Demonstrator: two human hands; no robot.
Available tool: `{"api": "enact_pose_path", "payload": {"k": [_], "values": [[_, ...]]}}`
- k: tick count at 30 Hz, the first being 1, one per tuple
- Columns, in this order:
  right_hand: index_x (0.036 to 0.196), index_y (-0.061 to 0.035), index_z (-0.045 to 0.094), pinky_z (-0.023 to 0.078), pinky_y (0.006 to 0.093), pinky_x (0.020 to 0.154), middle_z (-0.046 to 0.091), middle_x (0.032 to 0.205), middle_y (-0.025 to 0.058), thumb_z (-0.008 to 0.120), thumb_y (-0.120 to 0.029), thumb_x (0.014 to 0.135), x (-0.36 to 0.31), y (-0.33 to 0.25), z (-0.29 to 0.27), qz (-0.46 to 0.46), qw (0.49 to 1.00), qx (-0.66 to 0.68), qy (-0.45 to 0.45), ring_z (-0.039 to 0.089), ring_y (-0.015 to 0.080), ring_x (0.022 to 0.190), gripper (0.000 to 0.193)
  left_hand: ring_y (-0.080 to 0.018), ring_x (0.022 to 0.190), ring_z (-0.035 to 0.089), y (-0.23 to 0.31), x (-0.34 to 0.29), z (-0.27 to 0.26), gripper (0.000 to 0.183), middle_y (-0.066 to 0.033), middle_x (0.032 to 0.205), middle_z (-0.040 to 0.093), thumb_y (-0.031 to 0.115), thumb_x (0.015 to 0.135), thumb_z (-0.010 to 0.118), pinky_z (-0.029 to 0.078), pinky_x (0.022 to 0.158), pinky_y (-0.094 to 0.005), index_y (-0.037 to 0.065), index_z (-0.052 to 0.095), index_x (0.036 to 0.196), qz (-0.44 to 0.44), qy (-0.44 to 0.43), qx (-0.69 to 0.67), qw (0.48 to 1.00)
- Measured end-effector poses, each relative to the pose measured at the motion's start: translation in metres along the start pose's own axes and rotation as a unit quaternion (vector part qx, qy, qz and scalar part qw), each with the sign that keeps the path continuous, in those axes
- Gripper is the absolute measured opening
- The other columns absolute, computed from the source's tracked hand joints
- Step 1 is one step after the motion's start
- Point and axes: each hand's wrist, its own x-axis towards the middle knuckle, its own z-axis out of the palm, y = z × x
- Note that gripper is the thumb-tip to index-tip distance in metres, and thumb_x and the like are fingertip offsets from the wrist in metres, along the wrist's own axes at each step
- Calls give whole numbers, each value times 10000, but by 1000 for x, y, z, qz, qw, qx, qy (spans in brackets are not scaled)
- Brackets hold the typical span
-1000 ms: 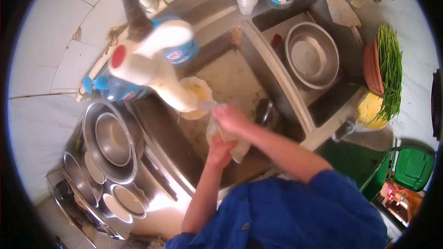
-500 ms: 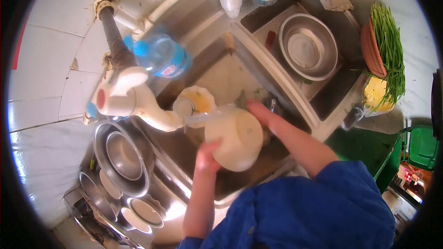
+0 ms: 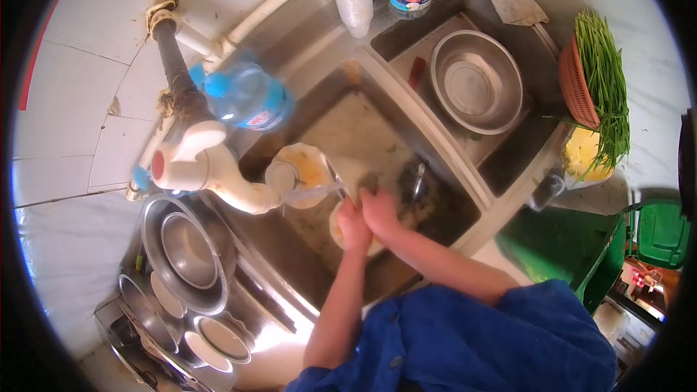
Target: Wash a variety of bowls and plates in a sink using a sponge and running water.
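In the left basin of the steel sink [image 3: 450,196], my two hands are close together. My left hand [image 3: 353,229] is closed around a long thin utensil [image 3: 334,174] that slants up and left; its kind is unclear. Pressed against it, my right hand [image 3: 379,212] is closed on a small greenish pad [image 3: 369,181], mostly hidden. Behind my left hand, part of a pale bowl [image 3: 335,226] shows. Water [image 3: 308,194] runs from the white tap [image 3: 243,185] toward the hands. A light dish [image 3: 311,163] with yellowish contents and a small round cup [image 3: 282,176] sit beside the stream.
A metal basin [image 3: 508,91] stands in the right sink compartment. A blue-capped bottle [image 3: 254,98] is behind the tap. Steel bowls [image 3: 152,247] and plates lie at left. At right are a pink basket [image 3: 577,87] of green stalks and a green bin [image 3: 610,258].
The large pale bowl that both hands held up is no longer raised. My hands have come together, with the thin utensil now in the left one. The view has shifted slightly.
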Motion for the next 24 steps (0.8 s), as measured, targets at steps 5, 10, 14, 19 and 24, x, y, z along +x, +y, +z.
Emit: {"api": "enact_pose_path", "payload": {"k": [5,10,14,19,24], "values": [[1122,-10,641,498,501,837,663,1070,232,527,-188,871,33,-37,-27,-191,971,-105,-95,597,461,1029,329,-215,886,655,18,-45,-30,242,-136,941,689,62,862,593,511,799,-357,-53,644,1069,-8,-69,-197,978],[1052,-52,675,514,491,758,668,937,230,566,-175,860,-46,-22,-10,-400,912,-85,-31,637,427,853,253,-202,905,644,-2,-45,-50,286,-128,1007,685,29,819,605,514,794,-341,-38,646,1094,-145,-68,-529,833],[1027,-50,694,505,488,812,672,940,186,592,-91,822,9,-17,10,-311,907,-217,-182,633,376,917,232,-208,949,648,-30,-53,-50,345,-126,1070,666,11,805,607,525,820,-344,-45,626,1145,-101,-155,-459,869],[1053,-102,680,507,486,807,678,1012,147,588,-194,877,-56,-9,5,-376,922,-56,-74,640,362,956,220,-228,956,650,-57,-66,-47,415,-136,1092,655,-54,784,600,521,872,-367,-43,583,1198,-188,-124,-478,849],[1029,-70,675,540,435,781,699,980,108,583,-229,913,22,-35,4,-343,902,-173,-199,677,296,914,217,-171,930,641,0,-60,-62,363,-104,1062,678,-38,823,620,520,824,-308,-48,604,1185,-117,-194,-450,864]]}}
